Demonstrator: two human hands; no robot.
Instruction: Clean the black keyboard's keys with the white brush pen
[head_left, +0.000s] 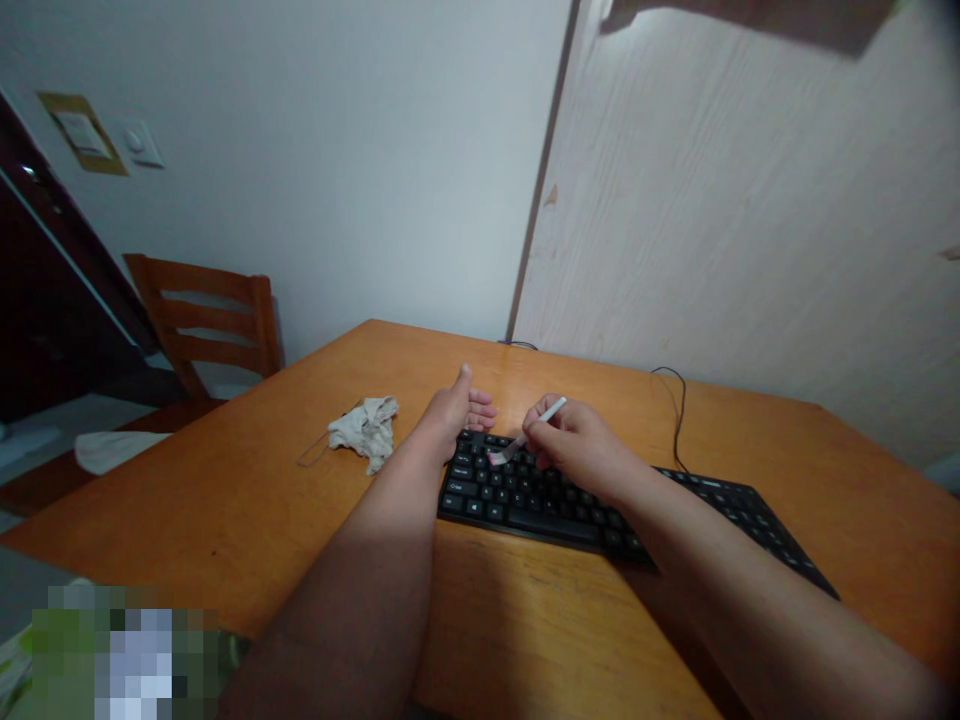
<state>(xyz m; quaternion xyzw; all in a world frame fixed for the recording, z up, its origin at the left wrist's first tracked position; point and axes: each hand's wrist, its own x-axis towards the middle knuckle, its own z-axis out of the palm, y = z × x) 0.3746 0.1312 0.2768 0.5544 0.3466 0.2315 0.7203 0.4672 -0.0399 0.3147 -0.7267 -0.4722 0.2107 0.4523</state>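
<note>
A black keyboard (547,522) lies on the wooden table in front of me. My right hand (574,440) is closed around a small brush (511,449) with a whitish handle. The brush's tip, with a bit of pink on it, is down at the keys on the left part of the keyboard. At the keyboard's upper left corner, my left hand (456,405) is open, thumb up and fingers stretched out. It appears to rest against the keyboard's edge. My right forearm hides part of the keyboard's right half.
A crumpled pale cloth (365,430) lies on the table (255,500) left of my left arm. From the keyboard's back edge a black cable (681,420) runs toward the wall. A wooden chair (214,330) stands at the left.
</note>
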